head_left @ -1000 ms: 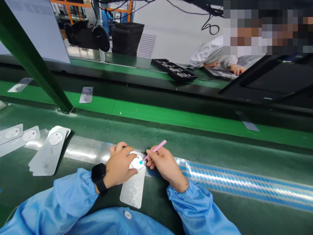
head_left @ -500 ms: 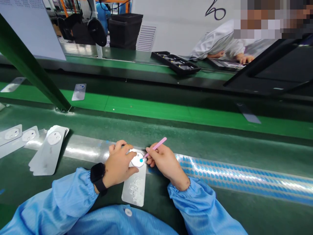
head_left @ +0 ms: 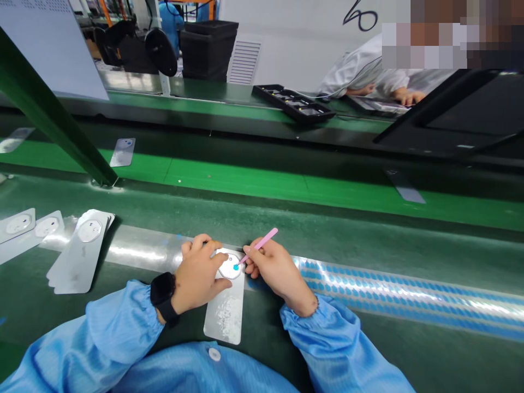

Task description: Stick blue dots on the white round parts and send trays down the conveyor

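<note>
Touching silvery rectangular plate (head_left: 225, 317) on green bench (head_left: 196, 218) with spread left fingers (head_left: 221, 286); pinching slim pink tool (head_left: 264, 239) between right fingers (head_left: 256, 255).

open to pass rightward over the flat dotted strip (head_left: 388, 292) and bare tabletop (head_left: 347, 243), tight between left hand (head_left: 198, 278) and right hand (head_left: 278, 270) around the pink tool (head_left: 262, 243), obstructed leftward by stacked plates (head_left: 82, 259) and the slanting green post (head_left: 61, 124) beyond

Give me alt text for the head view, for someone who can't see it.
A right hand holds a pink tool at a blue dot on a pale panel, which the left hand touches. Similar panels lie stacked at left; a blue-dotted strip stretches right.
</note>
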`<act>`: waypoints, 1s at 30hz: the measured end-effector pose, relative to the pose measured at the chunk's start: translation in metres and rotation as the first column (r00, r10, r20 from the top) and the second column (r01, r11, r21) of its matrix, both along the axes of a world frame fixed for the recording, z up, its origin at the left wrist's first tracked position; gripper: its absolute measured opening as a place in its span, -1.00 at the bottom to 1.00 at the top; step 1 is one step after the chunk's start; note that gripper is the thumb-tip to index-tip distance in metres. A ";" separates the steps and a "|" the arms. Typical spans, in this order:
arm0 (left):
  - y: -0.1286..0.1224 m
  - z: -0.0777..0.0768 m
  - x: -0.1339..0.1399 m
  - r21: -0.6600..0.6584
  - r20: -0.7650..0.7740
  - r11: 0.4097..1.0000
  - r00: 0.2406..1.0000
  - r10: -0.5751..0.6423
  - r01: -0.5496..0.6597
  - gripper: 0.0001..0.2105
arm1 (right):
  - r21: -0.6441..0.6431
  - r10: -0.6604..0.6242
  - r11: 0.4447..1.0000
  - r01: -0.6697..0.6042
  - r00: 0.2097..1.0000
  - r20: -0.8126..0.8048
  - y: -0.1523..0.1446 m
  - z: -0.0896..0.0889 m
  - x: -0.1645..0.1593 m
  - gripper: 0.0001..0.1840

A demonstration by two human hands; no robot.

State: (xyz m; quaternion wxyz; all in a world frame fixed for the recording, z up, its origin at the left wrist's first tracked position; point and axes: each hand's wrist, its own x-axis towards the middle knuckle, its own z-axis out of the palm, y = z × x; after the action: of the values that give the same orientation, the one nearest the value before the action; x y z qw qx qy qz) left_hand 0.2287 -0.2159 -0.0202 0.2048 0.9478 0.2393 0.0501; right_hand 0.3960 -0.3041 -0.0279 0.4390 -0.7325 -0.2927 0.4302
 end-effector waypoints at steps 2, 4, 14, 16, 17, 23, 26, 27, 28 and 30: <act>0.000 0.000 0.000 0.001 -0.001 1.000 1.000 0.001 -0.001 -0.62 | -0.010 0.002 1.000 -0.001 1.000 0.011 0.000 0.002 -0.001 -0.77; 0.000 0.000 0.000 0.001 -0.005 1.000 1.000 0.002 -0.002 -0.62 | -0.027 0.000 1.000 0.001 1.000 0.022 0.001 0.006 -0.002 -0.78; -0.002 0.003 0.000 -0.004 -0.030 0.999 0.999 -0.042 0.042 -0.69 | -0.037 -0.013 0.999 0.014 0.999 0.041 0.001 0.015 -0.005 -0.83; -0.003 0.004 -0.001 0.001 -0.032 0.997 0.997 -0.073 0.074 -0.76 | -0.035 -0.012 0.999 0.014 0.999 0.042 0.001 0.016 -0.006 -0.84; -0.003 0.005 -0.001 0.008 -0.035 0.996 0.995 -0.088 0.089 -0.78 | -0.038 -0.012 0.999 0.014 0.999 0.048 0.001 0.016 -0.006 -0.84; -0.008 0.008 -0.001 0.072 -0.081 0.989 0.989 -0.121 0.127 -0.82 | -0.044 -0.027 0.999 0.030 0.998 0.064 0.002 0.015 -0.007 -0.88; -0.009 0.007 -0.002 0.099 -0.087 0.988 0.990 -0.108 0.117 -0.80 | 0.005 -0.074 0.997 0.074 0.996 -0.053 0.001 0.011 -0.004 -0.83; -0.010 0.007 -0.002 0.107 -0.086 0.988 0.991 -0.104 0.113 -0.79 | 0.032 -0.087 0.995 0.091 0.990 -0.110 0.001 0.009 -0.002 -0.79; -0.010 0.007 -0.002 0.115 -0.084 0.987 0.991 -0.101 0.110 -0.78 | 0.061 -0.094 0.993 0.106 0.982 -0.165 0.001 0.008 -0.001 -0.76; -0.010 0.007 -0.003 0.124 -0.082 0.986 0.992 -0.101 0.111 -0.77 | 0.106 -0.097 0.986 0.126 0.964 -0.247 0.001 0.005 0.001 -0.69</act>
State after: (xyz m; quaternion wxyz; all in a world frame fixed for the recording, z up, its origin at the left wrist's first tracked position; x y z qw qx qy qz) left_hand 0.2261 -0.2263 -0.0132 0.1367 0.9716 0.1924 0.0186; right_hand 0.3972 -0.3028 -0.0226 0.5382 -0.6623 -0.2212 0.4719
